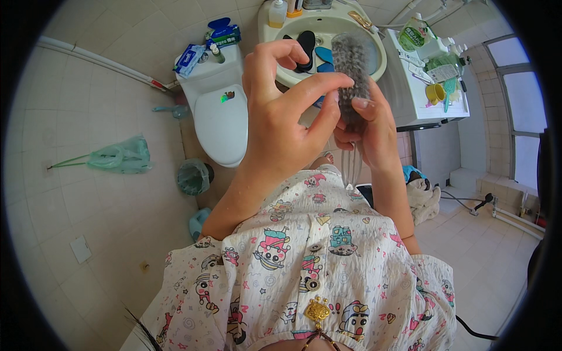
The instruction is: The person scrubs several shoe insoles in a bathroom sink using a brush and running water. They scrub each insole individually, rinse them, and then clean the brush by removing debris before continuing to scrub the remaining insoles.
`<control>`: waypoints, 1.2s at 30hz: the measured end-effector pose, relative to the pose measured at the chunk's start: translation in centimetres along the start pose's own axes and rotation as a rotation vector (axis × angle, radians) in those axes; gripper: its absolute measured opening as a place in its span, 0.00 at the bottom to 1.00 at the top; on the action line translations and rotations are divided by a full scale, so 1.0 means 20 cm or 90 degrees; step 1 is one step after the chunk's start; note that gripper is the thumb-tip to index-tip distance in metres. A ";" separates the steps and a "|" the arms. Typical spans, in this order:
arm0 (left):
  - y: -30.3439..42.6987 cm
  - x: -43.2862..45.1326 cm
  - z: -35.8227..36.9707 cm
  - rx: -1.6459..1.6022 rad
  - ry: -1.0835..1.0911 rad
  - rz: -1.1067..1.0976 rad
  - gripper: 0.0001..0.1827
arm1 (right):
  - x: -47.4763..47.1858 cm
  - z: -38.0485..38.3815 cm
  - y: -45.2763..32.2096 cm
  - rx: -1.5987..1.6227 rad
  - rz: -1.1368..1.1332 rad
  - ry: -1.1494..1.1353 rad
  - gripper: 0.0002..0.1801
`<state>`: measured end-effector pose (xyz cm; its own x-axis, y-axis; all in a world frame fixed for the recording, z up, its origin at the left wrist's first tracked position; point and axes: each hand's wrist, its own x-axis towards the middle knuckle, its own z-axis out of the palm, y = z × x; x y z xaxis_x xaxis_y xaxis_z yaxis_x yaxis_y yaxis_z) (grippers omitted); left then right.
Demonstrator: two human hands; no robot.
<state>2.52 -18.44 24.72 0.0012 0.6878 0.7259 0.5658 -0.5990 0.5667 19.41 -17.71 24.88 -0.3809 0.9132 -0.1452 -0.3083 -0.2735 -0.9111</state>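
My right hand (377, 118) grips a brush with dense grey bristles (350, 57), holding it upright before me with the bristles facing me. Its clear plastic handle (351, 162) hangs below my fingers. My left hand (285, 105) reaches over from the left, with index finger and thumb close together at the bristles. Whether a strand is pinched between those two fingertips is too small to see. Behind the hands, a washbasin (381, 72) contains a black insole (306, 44) and blue insoles (324, 55), partly hidden by my left hand and the brush.
Left of the basin is a toilet (221, 125) with wipes packs (189, 60) on its tank. A white washing machine (408, 98) at right bears bottles (443, 68) and a yellow cup (435, 93). A lined bin (193, 177) stands at left. Cloths (421, 197) lie at lower right.
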 end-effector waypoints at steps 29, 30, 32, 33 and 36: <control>0.00 0.00 -0.02 0.014 -0.001 0.059 0.16 | -0.02 0.02 -0.02 -0.097 -0.006 0.022 0.15; 0.00 0.00 -0.02 0.015 -0.007 0.066 0.16 | -0.02 0.02 -0.02 -0.096 -0.008 0.021 0.15; 0.01 0.01 -0.02 0.033 -0.011 0.069 0.15 | -0.02 0.03 -0.02 -0.093 -0.014 0.019 0.14; 0.02 0.01 -0.02 0.049 -0.007 0.066 0.14 | -0.02 0.03 -0.01 -0.099 -0.015 0.031 0.13; 0.06 0.02 -0.02 0.108 -0.011 0.034 0.13 | -0.02 0.02 0.01 -0.123 -0.033 0.057 0.12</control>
<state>2.96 -19.05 25.80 0.0483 0.6640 0.7462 0.6955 -0.5586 0.4520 19.18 -18.33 24.90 -0.2871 0.9502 -0.1214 -0.1498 -0.1697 -0.9740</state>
